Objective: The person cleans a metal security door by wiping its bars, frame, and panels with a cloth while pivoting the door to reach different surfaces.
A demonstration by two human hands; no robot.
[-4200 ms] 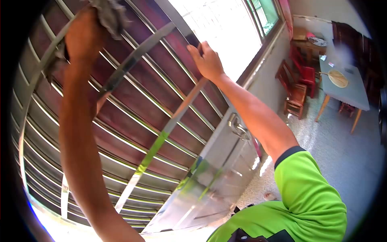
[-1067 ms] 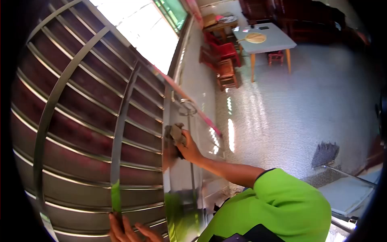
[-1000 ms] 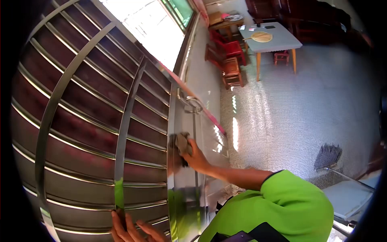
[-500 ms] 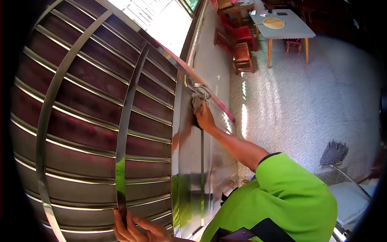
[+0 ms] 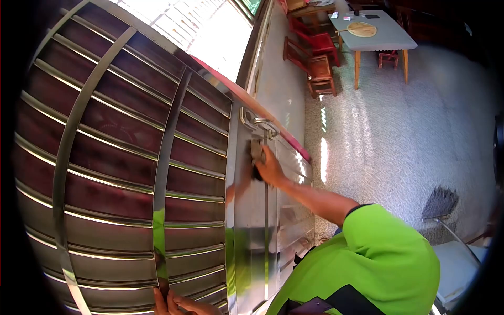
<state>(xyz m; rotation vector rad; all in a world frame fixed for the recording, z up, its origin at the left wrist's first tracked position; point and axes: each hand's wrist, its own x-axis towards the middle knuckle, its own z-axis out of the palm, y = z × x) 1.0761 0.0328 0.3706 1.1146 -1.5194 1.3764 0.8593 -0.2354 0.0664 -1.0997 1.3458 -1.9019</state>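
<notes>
A metal door [image 5: 244, 210] with shiny bars fills the left half of the view. My right hand [image 5: 270, 167] is closed on a grey-brown cloth [image 5: 256, 149] and presses it against the door's flat edge panel, just below the curved door handle [image 5: 266, 126]. At the bottom, my left hand [image 5: 184, 306] has its fingers around the lower part of a vertical bar [image 5: 159, 231]; part of that hand is cut off by the frame edge.
Wooden chairs [image 5: 319, 71] stand by the wall beyond the door. Farther back is a table [image 5: 383, 37] with a round fan [image 5: 362, 29] on it. A mop [image 5: 440, 202] rests on the speckled floor [image 5: 378, 136] at right.
My right hand and the cloth have slid a little down the panel, away from the handle. My left hand sits slightly lower in view. The camera view has shifted a little.
</notes>
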